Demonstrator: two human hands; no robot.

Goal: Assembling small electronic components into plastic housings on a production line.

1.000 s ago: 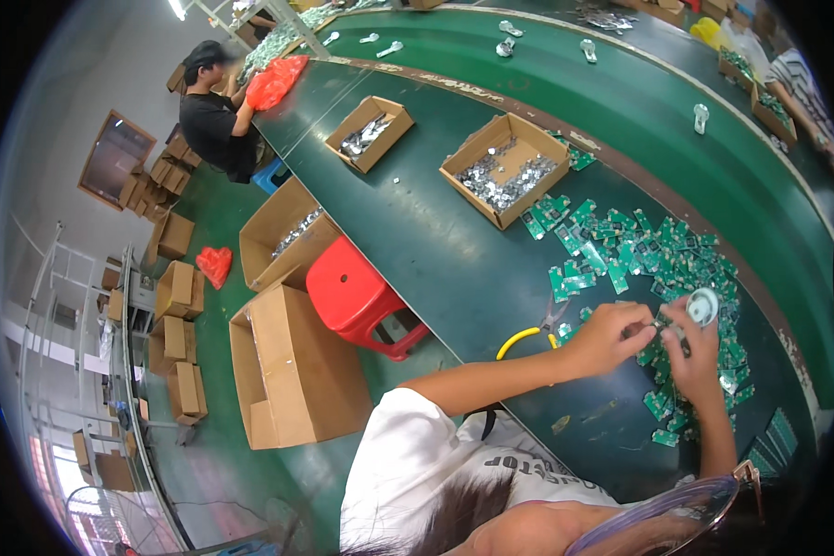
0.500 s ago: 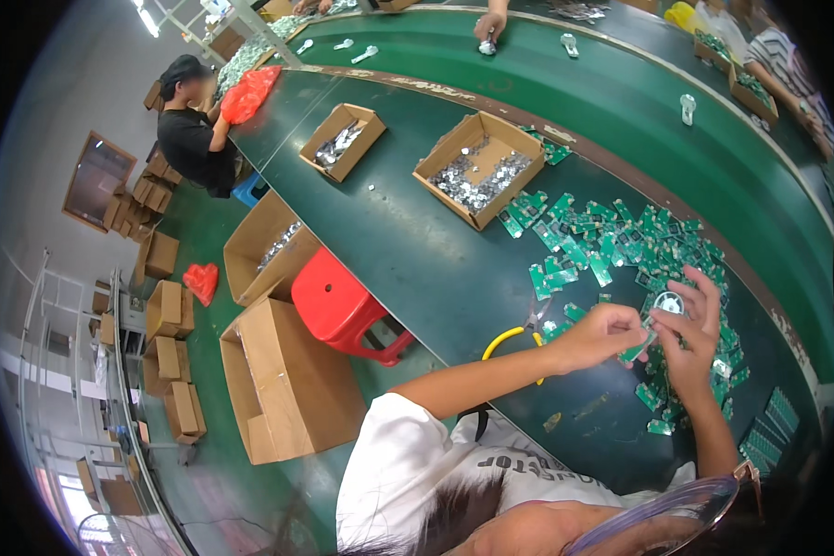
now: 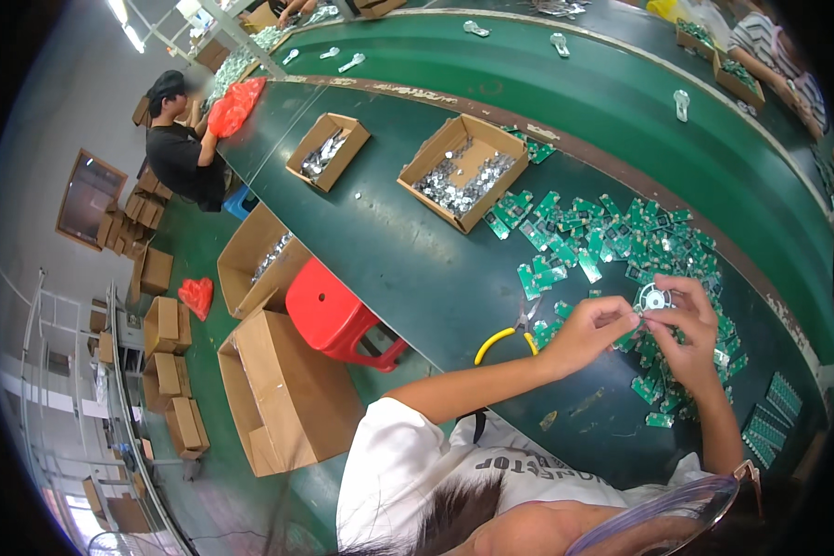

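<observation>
White plastic forms the round, spoked part [image 3: 655, 298] in the curled fingers of the right hand [image 3: 690, 347]; the left hand [image 3: 586, 338] pinches thumb against forefinger just beside its lower rim, though I cannot tell what that pinch holds. A second ago the part stood apart from the left fingertips; now both hands meet at it, suggesting joint work on one piece. Yellow-handled pliers [image 3: 508, 345] lie nearby, then scattered green circuit boards [image 3: 588, 264], a cardboard tray [image 3: 482, 206] and the green belt [image 3: 612, 100].
</observation>
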